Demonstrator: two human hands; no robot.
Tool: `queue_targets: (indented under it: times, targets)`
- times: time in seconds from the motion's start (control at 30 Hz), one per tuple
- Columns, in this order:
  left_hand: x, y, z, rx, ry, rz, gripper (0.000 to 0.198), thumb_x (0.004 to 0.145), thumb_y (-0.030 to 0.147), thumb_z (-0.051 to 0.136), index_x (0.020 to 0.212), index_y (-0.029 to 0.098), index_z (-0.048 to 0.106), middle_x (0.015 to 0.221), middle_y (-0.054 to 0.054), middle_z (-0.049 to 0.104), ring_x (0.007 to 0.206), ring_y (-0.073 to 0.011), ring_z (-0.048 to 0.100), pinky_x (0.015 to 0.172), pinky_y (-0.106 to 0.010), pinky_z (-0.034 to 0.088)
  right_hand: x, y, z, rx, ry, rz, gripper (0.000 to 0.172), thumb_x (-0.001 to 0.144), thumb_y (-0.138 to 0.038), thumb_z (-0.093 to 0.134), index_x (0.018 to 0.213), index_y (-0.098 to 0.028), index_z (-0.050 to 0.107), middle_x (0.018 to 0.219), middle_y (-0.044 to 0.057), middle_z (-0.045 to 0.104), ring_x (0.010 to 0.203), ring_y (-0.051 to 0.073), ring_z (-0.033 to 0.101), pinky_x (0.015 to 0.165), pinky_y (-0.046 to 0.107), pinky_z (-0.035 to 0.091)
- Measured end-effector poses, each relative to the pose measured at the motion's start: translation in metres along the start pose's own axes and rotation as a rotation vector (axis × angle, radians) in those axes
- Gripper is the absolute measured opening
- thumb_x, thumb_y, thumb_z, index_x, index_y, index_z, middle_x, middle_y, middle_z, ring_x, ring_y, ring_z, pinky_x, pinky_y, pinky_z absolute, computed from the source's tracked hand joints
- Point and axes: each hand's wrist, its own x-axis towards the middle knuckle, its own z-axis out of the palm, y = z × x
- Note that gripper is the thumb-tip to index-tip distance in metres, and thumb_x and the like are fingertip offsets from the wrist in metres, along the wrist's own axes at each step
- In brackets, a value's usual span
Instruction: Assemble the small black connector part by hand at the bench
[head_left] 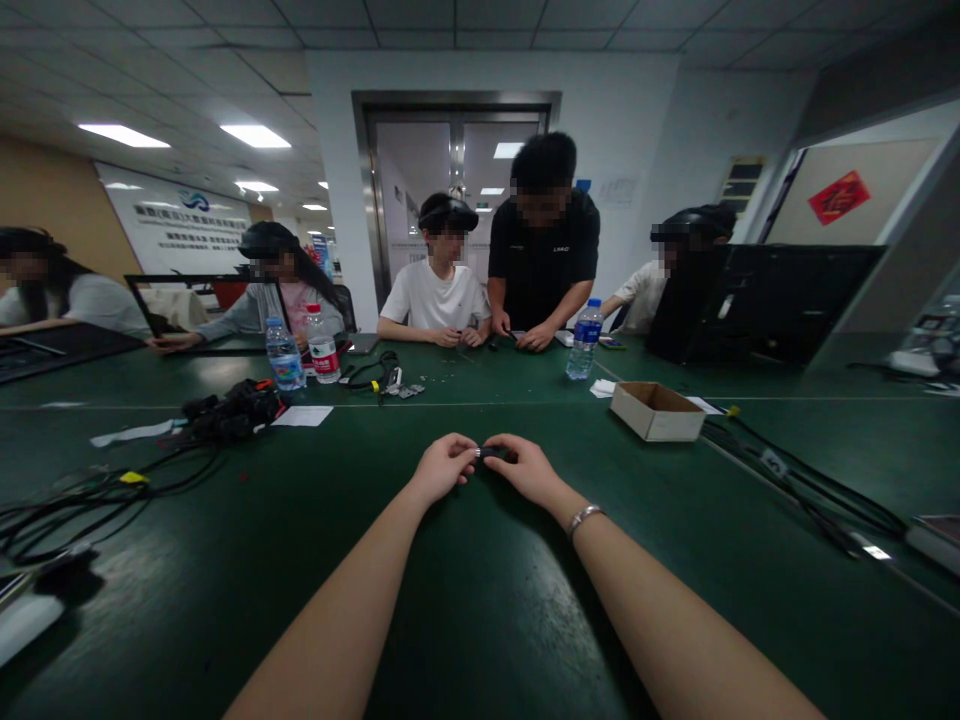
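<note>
Both my hands meet over the green table [465, 600], around a small dark object with a silvery end [489, 452]. At its silvery end, my left hand [444, 470] is closed, thumb and fingertips pinching. My right hand [531, 470], with a silver bracelet on its wrist, grips the dark part between thumb and fingers. Fingers cover much of the object, so its exact kind cannot be made out.
An open cardboard box [658, 412] and a water bottle [585, 340] stand ahead on the right. Two bottles, black gear [232, 408] and coiled cables [112, 500] lie left. Monitors and several people line the far side; more cables [802, 480] run along the right.
</note>
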Motion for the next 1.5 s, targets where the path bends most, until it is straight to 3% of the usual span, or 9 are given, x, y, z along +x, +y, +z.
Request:
queue_targets:
  times: [0.2,0.33,0.47,0.57,0.77,1.07,1.23,1.5]
  targets:
    - [-0.009,0.007,-0.002,0.002,-0.016,0.045,0.019,0.079,0.011,0.057,0.097,0.015,0.058,0.108,-0.009,0.059,0.065,-0.0074,0.058,0.051,-0.017,0.045,0.0,-0.003,0.0,0.007,-0.017,0.012,0.022,0.078,-0.024,0.063,0.099,-0.018,0.067,0.094,0.002,0.066,0.079,0.015,0.057,0.074,0.028,0.045]
    - [-0.008,0.006,-0.001,-0.028,0.037,0.044,0.037,0.078,0.017,0.061,0.113,0.02,0.051,0.121,-0.01,0.054,0.065,-0.0085,0.061,0.049,-0.018,0.046,-0.001,-0.005,-0.001,0.014,-0.013,0.022,0.021,0.077,-0.022,0.063,0.098,-0.019,0.067,0.094,0.002,0.066,0.08,0.015,0.057,0.076,0.028,0.044]
    - [-0.001,0.002,0.0,-0.01,0.041,-0.036,0.03,0.086,0.037,0.052,0.104,0.013,0.055,0.095,-0.01,0.063,0.064,-0.0103,0.06,0.049,-0.018,0.044,-0.001,-0.004,-0.001,0.022,-0.006,0.017,0.021,0.077,-0.024,0.063,0.097,-0.018,0.067,0.095,0.003,0.066,0.079,0.015,0.057,0.075,0.028,0.045]
    - [0.001,0.001,0.002,0.021,0.024,-0.038,0.026,0.088,0.034,0.049,0.092,0.01,0.059,0.077,-0.006,0.062,0.059,-0.009,0.057,0.048,-0.017,0.042,0.0,-0.002,0.0,0.033,-0.003,0.008,0.02,0.077,-0.023,0.063,0.096,-0.017,0.067,0.094,0.003,0.067,0.078,0.015,0.057,0.074,0.027,0.044]
    - [-0.004,0.006,0.002,-0.043,0.001,-0.027,0.011,0.083,0.018,0.056,0.092,0.013,0.059,0.081,-0.004,0.062,0.06,-0.0074,0.056,0.049,-0.016,0.041,0.001,0.001,0.001,0.016,-0.01,0.01,0.022,0.076,-0.023,0.064,0.097,-0.019,0.068,0.094,0.002,0.067,0.08,0.015,0.057,0.076,0.028,0.044]
    - [-0.004,-0.001,-0.003,0.008,-0.028,0.075,0.03,0.075,0.019,0.065,0.104,0.019,0.058,0.096,-0.006,0.061,0.069,-0.0104,0.06,0.053,-0.019,0.046,0.0,0.0,0.0,0.044,-0.015,0.0,0.021,0.077,-0.024,0.062,0.096,-0.018,0.068,0.093,0.003,0.066,0.079,0.015,0.057,0.074,0.028,0.044]
    - [-0.002,-0.001,-0.001,0.014,-0.012,0.023,0.023,0.08,0.031,0.061,0.094,0.014,0.061,0.081,-0.004,0.061,0.063,-0.0095,0.057,0.054,-0.02,0.044,0.0,-0.001,0.0,0.046,-0.003,0.019,0.022,0.076,-0.022,0.064,0.097,-0.018,0.067,0.093,0.002,0.066,0.078,0.015,0.057,0.073,0.027,0.044]
    - [-0.001,0.0,0.001,0.19,0.056,0.014,0.05,0.081,0.059,0.045,0.072,0.013,0.061,0.061,-0.001,0.058,0.05,-0.0109,0.052,0.051,-0.025,0.044,-0.001,-0.002,0.0,0.068,0.011,-0.01,0.024,0.074,-0.022,0.064,0.098,-0.019,0.067,0.096,0.002,0.065,0.076,0.013,0.055,0.071,0.027,0.044]
